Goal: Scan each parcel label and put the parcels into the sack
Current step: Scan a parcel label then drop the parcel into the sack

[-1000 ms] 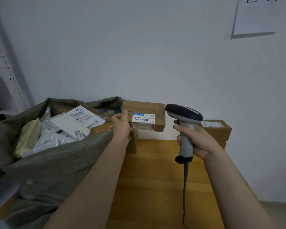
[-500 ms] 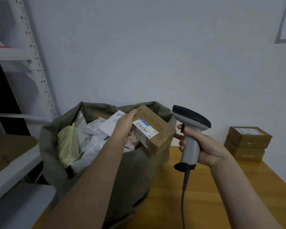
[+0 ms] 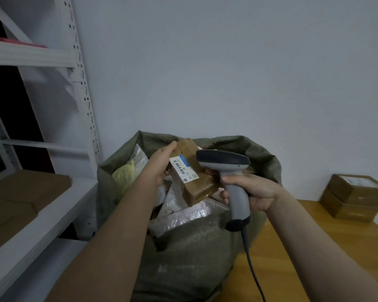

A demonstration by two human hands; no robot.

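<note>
My left hand (image 3: pixel 159 164) grips a brown cardboard parcel (image 3: pixel 196 188) with a white barcode label, held tilted above the open mouth of the grey-green sack (image 3: pixel 190 247). Inside the sack lie several white and clear plastic mailers and a pale yellow bag (image 3: pixel 123 177). My right hand (image 3: pixel 255 190) holds a grey handheld scanner (image 3: pixel 227 166) by its grip, its dark head just right of the parcel, its cable hanging down.
Two stacked brown boxes (image 3: pixel 356 197) sit on the wooden table (image 3: pixel 303 258) at the right by the wall. A white metal shelving rack (image 3: pixel 52 127) stands at the left with flat cardboard (image 3: pixel 20 197) on its lower shelf.
My left hand has carried the parcel leftward from over the table to above the sack and tilted it. The scanner hand followed closer to the sack. The view swung left.
</note>
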